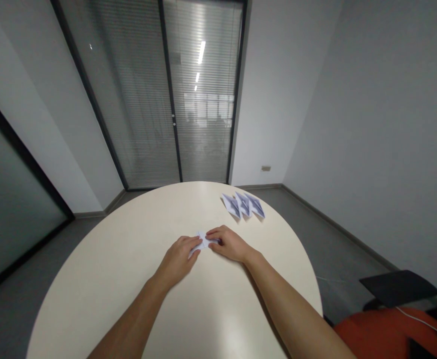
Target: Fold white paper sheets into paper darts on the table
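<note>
Room to pass runs along the left edge of the tabletop (91, 279); three folded papers (243, 205) obstruct the far right edge, while left hand (178, 259), right hand (230, 244) and forearms (289, 306) bar the middle.

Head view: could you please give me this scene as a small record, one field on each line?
Surface: pale table with a rounded edge
Between the grips: small white paper, folded
Left grip: bare hand, touching the paper's left part
Right grip: bare hand, touching its right part
Pinching or only pressing: cannot be told
Near far edge, right of centre: three folded papers, side by side
Lower right: red seat
Background: glass panels with blinds
</note>
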A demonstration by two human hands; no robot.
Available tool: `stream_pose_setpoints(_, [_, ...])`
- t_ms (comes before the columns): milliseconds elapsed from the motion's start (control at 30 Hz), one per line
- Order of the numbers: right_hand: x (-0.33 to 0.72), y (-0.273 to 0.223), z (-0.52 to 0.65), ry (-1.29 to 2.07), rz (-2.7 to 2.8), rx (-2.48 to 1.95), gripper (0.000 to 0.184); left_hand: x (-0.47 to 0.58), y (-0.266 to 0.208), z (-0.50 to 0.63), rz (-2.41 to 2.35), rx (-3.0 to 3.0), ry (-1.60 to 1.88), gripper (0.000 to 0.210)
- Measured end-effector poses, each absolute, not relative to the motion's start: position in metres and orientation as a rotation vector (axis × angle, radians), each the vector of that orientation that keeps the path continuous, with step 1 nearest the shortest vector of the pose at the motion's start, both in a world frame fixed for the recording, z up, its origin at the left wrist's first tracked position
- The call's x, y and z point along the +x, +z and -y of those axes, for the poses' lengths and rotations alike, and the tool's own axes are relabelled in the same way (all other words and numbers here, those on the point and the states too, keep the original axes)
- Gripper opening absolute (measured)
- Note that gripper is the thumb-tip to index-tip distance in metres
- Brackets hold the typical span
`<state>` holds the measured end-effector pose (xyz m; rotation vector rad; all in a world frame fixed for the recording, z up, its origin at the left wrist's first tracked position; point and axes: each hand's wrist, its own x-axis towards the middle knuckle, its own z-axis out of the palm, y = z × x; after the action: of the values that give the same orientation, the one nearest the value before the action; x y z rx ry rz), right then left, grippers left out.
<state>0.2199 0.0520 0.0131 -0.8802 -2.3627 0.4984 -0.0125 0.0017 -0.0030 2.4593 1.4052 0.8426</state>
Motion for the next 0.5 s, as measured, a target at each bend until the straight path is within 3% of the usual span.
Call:
stream_pose_setpoints(267, [0.221, 0.017, -0.049, 0.508, 2.382, -0.922, 0.035, -0.014, -0.010, -0.004, -1.410, 2.575, 0.789, 0.035])
stream_pose_setpoints(500, [0.235, 0.019, -0.057, 0.571, 2.440, -0.831, 0.021, -0.014, -0.009, -0.003, -1.473, 2.535, 0.753, 0.036])
